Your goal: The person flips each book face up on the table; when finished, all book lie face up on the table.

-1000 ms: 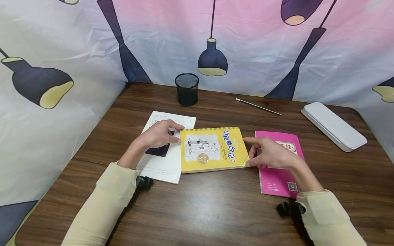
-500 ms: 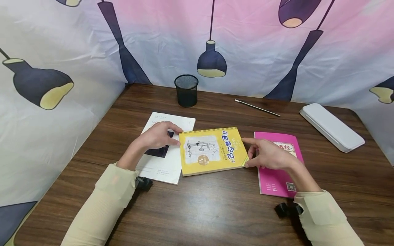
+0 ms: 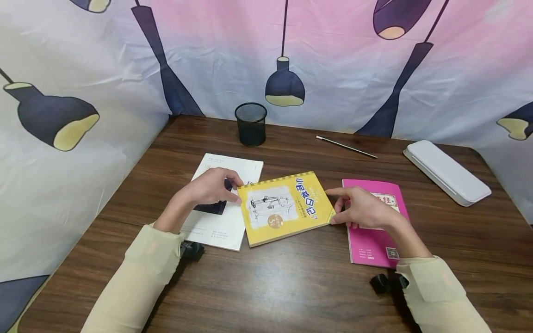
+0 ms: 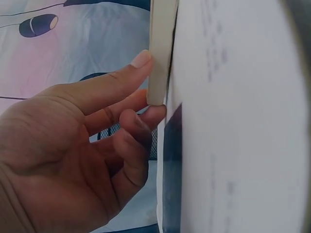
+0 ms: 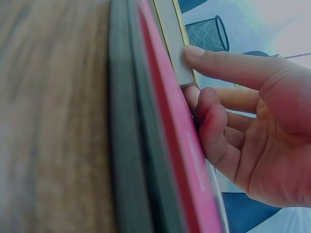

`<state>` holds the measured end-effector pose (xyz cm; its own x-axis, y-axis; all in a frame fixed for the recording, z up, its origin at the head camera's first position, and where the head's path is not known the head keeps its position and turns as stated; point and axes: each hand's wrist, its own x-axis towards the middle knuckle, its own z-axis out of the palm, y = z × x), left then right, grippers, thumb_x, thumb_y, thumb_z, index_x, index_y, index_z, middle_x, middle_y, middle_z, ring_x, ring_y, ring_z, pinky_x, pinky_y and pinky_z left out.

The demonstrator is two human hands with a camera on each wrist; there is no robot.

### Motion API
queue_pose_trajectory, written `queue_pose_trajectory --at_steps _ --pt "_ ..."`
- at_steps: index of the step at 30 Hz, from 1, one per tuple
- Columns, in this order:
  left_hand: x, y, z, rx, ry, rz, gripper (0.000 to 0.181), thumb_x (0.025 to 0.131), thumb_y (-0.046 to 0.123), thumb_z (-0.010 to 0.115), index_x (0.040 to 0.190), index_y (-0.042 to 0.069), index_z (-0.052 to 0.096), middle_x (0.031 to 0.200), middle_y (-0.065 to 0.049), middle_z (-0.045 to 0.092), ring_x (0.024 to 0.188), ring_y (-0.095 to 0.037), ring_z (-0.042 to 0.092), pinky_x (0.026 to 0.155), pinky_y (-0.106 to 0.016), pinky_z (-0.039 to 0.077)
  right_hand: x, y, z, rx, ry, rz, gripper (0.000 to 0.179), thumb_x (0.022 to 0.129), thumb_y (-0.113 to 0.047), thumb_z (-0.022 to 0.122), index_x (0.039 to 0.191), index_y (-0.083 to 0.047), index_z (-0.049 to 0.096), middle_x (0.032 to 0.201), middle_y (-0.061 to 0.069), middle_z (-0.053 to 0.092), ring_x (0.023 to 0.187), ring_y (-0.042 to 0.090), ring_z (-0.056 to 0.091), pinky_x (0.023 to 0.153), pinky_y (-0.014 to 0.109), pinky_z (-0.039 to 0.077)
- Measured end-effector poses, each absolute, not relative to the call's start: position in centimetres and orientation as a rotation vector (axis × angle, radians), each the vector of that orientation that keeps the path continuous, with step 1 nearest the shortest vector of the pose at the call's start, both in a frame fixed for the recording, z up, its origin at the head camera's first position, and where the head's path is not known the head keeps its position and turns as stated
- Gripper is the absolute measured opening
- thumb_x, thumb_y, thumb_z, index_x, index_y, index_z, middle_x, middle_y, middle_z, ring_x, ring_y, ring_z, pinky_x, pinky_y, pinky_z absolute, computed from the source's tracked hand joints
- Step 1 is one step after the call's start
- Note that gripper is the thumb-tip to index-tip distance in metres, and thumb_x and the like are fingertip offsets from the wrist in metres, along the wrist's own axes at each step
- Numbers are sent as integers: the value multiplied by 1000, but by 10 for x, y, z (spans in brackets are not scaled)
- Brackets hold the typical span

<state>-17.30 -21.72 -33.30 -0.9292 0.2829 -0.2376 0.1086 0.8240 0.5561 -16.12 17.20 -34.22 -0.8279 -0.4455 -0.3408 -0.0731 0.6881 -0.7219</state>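
A yellow comic book (image 3: pixel 276 208) with a line drawing on its cover lies slightly turned between my hands in the head view. My left hand (image 3: pixel 210 187) grips its left edge by thumb and fingertips, above a white booklet (image 3: pixel 218 231). My right hand (image 3: pixel 366 208) holds the book's right edge the same way, over a pink book (image 3: pixel 372 247). In the left wrist view, the thumb (image 4: pixel 131 70) presses on the yellow book's pale page edge (image 4: pixel 161 58). The right wrist view has the right thumb (image 5: pixel 228 60) on the opposite edge, with other fingers curled below.
A black mesh pen cup (image 3: pixel 251 125) stands at the back of the brown wooden table (image 3: pixel 275 296). A pencil (image 3: pixel 346 147) lies right of it, and a white case (image 3: pixel 447 172) sits at the far right. A printed cloth (image 3: pixel 225 55) hangs behind.
The yellow book has turned counterclockwise between my hands; its left end has come nearer to me and its far right corner has shifted left. Both hands keep hold of it.
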Motion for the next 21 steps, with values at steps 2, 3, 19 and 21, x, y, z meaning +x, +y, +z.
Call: queue_pose_trajectory --at_steps 2,3,19,21 --pt "-171 -217 -332 322 2694 786 28 85 12 89 110 9 78 104 -8 71 102 -26 58 91 -38 44 -162 172 -342 -398 2393 -999 80 86 -11 87 156 -4 49 89 10 60 57 20 57 49 27 46" --pt "-171 -218 -332 334 2691 784 28 84 11 89 110 9 78 102 -7 71 101 -25 58 90 -37 44 -163 172 -342 -397 2390 -998 79 86 -11 87 156 -4 50 88 10 60 57 20 57 48 27 45" --pt "-164 -222 -333 348 2658 823 27 84 10 89 108 10 78 93 -5 66 91 -22 56 78 -31 44 -175 173 -342 -400 2378 -960 67 89 -13 84 149 -1 56 84 10 64 59 19 61 52 28 52" --pt "-163 -223 -334 348 2640 846 26 84 8 88 108 9 78 91 -5 66 86 -21 57 74 -29 44 -177 173 -342 -405 2381 -961 64 90 -12 83 147 1 57 84 9 64 60 18 61 54 28 54"
